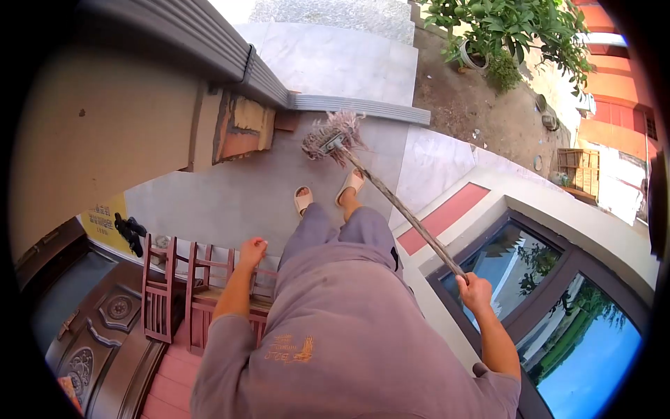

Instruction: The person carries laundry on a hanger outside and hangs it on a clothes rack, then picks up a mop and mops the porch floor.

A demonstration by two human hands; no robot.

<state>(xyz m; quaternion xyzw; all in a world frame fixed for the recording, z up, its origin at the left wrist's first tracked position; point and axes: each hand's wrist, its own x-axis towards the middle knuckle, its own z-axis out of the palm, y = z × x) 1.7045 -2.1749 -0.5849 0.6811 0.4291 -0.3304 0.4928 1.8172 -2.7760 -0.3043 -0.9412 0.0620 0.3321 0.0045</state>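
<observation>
Purplish-grey T-shirt (pixel 342 335) foremost, the right hand (pixel 475 290) clasps a brown wooden pole (pixel 412 218) slanting forward-left to its stringy pinkish mop head (pixel 333 143), the left hand (pixel 252 251) curled closed, well apart.

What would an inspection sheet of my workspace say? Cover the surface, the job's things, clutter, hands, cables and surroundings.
Surface: grey floor, no spill seen; can't tell if damp.
Job's things: mop, its strands out ahead of the feet; can't tell if they touch the floor.
Clutter: wooden chairs near the left arm; a black item beyond them, unclear.
Hands: right hand grips the mop's handle near its end; left hand has curled fingers, nothing seen in it.
Cables: nothing seen.
Surroundings: window on the right, dark door on the left, potted plant ahead.
</observation>
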